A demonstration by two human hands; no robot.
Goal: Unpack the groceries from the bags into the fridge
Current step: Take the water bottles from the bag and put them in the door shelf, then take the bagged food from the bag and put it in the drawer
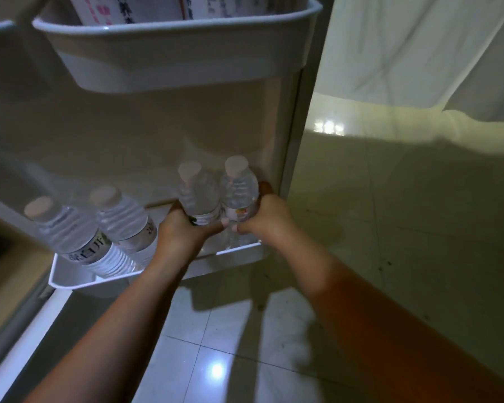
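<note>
Evidently each hand, left hand [184, 228] and right hand [266, 218], had fingers curled round a water bottle [200, 196], [239, 193] above the door shelf [70, 282]; lowering them beside the two stored bottles [99, 234] seemed next.

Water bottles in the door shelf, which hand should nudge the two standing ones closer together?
Probably the left hand: it grips the bottle beside the open stretch of bottom door shelf; the right hand is near the door's edge.
</note>
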